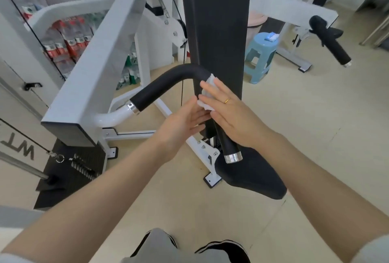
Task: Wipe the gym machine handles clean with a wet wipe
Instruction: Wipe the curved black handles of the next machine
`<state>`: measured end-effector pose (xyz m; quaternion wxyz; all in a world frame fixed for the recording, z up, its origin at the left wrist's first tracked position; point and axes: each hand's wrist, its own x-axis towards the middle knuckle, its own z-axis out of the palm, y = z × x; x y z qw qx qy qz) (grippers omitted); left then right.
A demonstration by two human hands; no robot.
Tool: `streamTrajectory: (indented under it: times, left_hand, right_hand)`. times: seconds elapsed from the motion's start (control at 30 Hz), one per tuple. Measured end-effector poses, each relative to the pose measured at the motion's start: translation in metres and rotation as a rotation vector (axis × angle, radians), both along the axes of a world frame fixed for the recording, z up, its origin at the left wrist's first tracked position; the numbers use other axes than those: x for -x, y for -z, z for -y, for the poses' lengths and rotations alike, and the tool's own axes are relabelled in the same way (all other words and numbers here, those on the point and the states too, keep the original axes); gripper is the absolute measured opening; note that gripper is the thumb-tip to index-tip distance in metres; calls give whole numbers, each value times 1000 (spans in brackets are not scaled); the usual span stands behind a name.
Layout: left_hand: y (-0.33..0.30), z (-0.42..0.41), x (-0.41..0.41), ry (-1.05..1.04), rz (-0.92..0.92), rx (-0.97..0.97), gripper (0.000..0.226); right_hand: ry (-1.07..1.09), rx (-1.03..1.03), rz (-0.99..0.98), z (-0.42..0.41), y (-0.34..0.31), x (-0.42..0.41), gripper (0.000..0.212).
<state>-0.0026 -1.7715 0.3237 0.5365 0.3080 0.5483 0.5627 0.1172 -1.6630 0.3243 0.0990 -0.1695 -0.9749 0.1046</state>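
Observation:
A bent black foam handle juts from the white machine arm and ends in a chrome cap. A white wet wipe is wrapped on its lower straight section. My right hand presses the wipe against the handle with flat fingers. My left hand sits on the other side, fingers apart, fingertips touching the wipe's lower edge. A second black handle sticks out at the far right, untouched.
The black back pad rises behind the handle and the black seat lies below it. A white frame arm runs along the left. A blue stool stands behind; stacked bottled water fills the left corner.

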Motion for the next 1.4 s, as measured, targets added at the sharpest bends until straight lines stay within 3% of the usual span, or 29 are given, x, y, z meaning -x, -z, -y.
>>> streamTrajectory:
  times: [0.13,0.27,0.37,0.47,0.53,0.63,0.73,0.8,0.83,0.97,1.1,1.17,1.4]
  left_hand:
    - [16,9,-4,247,-83,208,87]
    - [22,8,-11,-67,-94,311,76]
    - [18,6,-15,-233,-29,181,67]
    - [19,5,-27,-311,-41,102,60]
    - [16,3,-39,-341,-45,68,54]
    - [18,4,-57,-370,-78,21,47]
    - [16,6,-72,-359,-160,15,46]
    - [13,7,-77,-363,-260,48,51]
    - [11,6,-78,-396,-286,62,51]
    - [9,6,-83,-473,-440,147,40]
    - [14,9,-80,-585,-474,101,46]
    - [16,11,-76,-647,-514,69,41]
    - [23,21,-76,-673,-464,118,42]
  right_hand:
    - [-314,-235,121,-1,7,-36,45]
    - [-419,-367,133,-21,-8,-19,55]
    - [-485,-378,62,-12,4,-21,40]
    - [-640,-277,54,-10,18,-43,47]
    - [-550,-76,-32,-24,14,-35,41]
    - [-173,408,-228,-33,8,-12,43]
    - [175,1118,-309,-29,7,13,39]
    - [288,1626,-348,-29,4,19,40]
    - [300,1764,-331,-28,3,18,43]
    - [190,1958,-159,-23,16,-5,44]
    - [239,2172,-308,-38,2,23,57]
    - [259,2183,-342,-46,-4,38,59]
    - [164,2296,-66,-41,7,30,51]
